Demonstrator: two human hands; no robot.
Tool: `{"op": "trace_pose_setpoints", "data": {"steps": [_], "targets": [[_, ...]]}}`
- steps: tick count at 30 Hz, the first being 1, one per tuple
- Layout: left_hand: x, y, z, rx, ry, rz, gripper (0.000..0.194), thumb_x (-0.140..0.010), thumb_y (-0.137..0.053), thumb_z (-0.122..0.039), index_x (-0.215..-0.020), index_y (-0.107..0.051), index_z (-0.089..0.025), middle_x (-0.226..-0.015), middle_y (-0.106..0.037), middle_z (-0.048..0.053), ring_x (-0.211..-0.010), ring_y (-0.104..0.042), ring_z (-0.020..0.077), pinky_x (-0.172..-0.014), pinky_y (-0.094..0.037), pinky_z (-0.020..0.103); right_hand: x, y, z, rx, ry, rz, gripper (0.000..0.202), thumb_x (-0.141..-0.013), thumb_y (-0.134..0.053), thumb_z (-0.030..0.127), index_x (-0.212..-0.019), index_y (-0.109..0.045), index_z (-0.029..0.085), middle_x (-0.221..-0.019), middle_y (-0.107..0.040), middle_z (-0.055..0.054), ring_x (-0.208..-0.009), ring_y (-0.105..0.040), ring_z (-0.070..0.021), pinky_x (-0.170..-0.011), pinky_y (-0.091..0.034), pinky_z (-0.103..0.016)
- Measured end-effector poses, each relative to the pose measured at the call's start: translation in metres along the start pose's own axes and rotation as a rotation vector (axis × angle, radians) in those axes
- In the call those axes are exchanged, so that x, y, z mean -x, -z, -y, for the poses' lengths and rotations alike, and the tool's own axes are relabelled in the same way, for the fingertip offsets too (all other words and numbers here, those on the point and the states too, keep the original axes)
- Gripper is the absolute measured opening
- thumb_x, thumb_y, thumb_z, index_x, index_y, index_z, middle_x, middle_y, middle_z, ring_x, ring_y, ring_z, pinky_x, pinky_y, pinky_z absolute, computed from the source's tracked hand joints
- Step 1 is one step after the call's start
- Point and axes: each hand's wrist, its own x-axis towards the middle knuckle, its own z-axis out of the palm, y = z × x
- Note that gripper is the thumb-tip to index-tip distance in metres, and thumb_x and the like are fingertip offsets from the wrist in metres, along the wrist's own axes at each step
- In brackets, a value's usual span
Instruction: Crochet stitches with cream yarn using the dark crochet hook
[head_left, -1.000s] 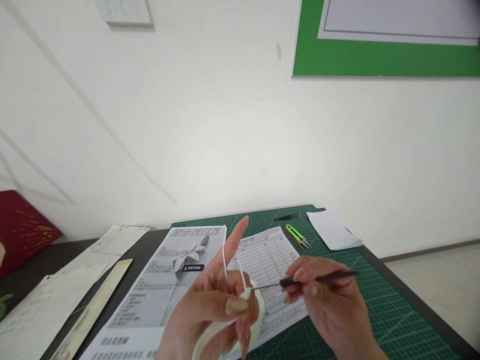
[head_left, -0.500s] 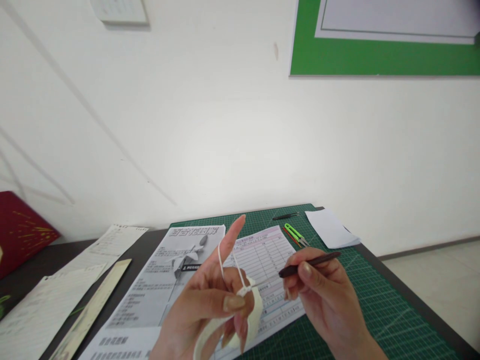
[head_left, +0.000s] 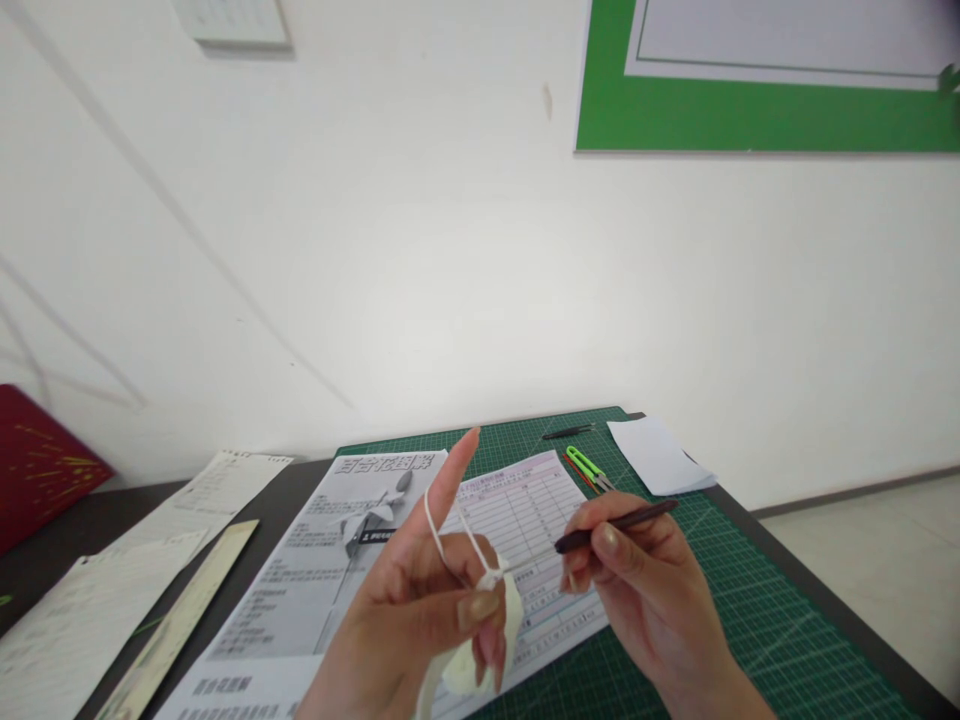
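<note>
My left hand [head_left: 412, 600] pinches a small white crochet piece [head_left: 490, 579] between thumb and fingers, its index finger pointing up. White yarn [head_left: 433, 515] loops round that finger and runs down to the stitches. A cream-white band [head_left: 513, 615] curves behind the fingers and hangs below; part of it is hidden. In my right hand [head_left: 656, 585] is a crochet hook [head_left: 619, 524], gripped like a pen by its dark brown handle. Its thin metal shaft points left, and the tip meets the stitches at the left thumb and fingers.
Under the hands lie a printed sheet with a flower picture [head_left: 262, 600] and a table form [head_left: 517, 500] on a green cutting mat [head_left: 765, 590]. Behind are green thread snips [head_left: 585, 464], a dark slim tool [head_left: 568, 433] and white paper [head_left: 656, 455]. Leftward lie a ruler [head_left: 184, 620] and handwritten sheets [head_left: 112, 580].
My left hand has tilted slightly, its index fingertip shifting a little left. The band below it hangs differently. The hook stays at the stitches, and the whole view has shifted slightly.
</note>
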Motion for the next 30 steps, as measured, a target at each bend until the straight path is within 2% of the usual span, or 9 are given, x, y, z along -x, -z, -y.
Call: {"op": "trace_pose_setpoints", "data": {"steps": [4, 12, 17, 24, 30], "targets": [[-0.003, 0.001, 0.005, 0.055, -0.043, 0.037, 0.086, -0.074, -0.064, -0.007, -0.145, -0.026, -0.036, -0.061, -0.065, 0.0, -0.046, -0.052, 0.0098, -0.042, -0.038, 0.016, 0.0, 0.0, 0.0, 0.0, 0.01, 0.025, 0.007, -0.07, -0.079, 0.022, -0.073, -0.075, 0.017, -0.061, -0.074, -0.002, -0.05, -0.068, -0.0104, -0.05, -0.057, -0.015], [-0.007, 0.006, 0.009, 0.081, 0.01, 0.14, 0.087, -0.071, -0.06, -0.01, -0.146, -0.025, -0.034, -0.055, -0.062, 0.0, -0.041, -0.038, 0.0081, -0.041, -0.026, 0.019, 0.0, 0.001, -0.002, -0.03, -0.007, 0.056, 0.006, -0.072, -0.078, 0.021, -0.075, -0.075, 0.017, -0.063, -0.073, -0.001, -0.053, -0.068, -0.0092, -0.053, -0.057, -0.014], [-0.009, 0.005, 0.012, 0.178, 0.052, 0.159, 0.084, -0.067, -0.053, -0.01, -0.146, -0.029, -0.026, -0.047, -0.053, -0.002, -0.037, -0.031, 0.0082, -0.042, -0.023, 0.021, -0.001, 0.001, -0.002, -0.024, 0.022, 0.074, 0.006, -0.071, -0.078, 0.021, -0.074, -0.074, 0.017, -0.064, -0.071, -0.001, -0.055, -0.068, -0.0098, -0.053, -0.057, -0.015], [-0.012, 0.001, 0.013, 0.28, 0.037, 0.229, 0.077, -0.063, -0.049, -0.008, -0.14, -0.043, -0.017, -0.041, -0.041, -0.005, -0.035, -0.025, 0.0096, -0.042, -0.023, 0.023, -0.002, 0.004, -0.001, 0.007, 0.048, 0.125, 0.006, -0.071, -0.078, 0.022, -0.073, -0.073, 0.019, -0.069, -0.068, 0.0, -0.057, -0.068, -0.0109, -0.055, -0.058, -0.019], [-0.014, 0.001, 0.013, 0.328, 0.04, 0.255, 0.076, -0.063, -0.045, -0.006, -0.138, -0.045, -0.014, -0.042, -0.037, -0.005, -0.035, -0.025, 0.0093, -0.042, -0.023, 0.023, -0.001, 0.008, 0.0, 0.048, 0.09, 0.185, 0.002, -0.075, -0.075, 0.021, -0.076, -0.073, 0.02, -0.072, -0.067, 0.001, -0.062, -0.066, -0.0106, -0.06, -0.056, -0.021]]}}
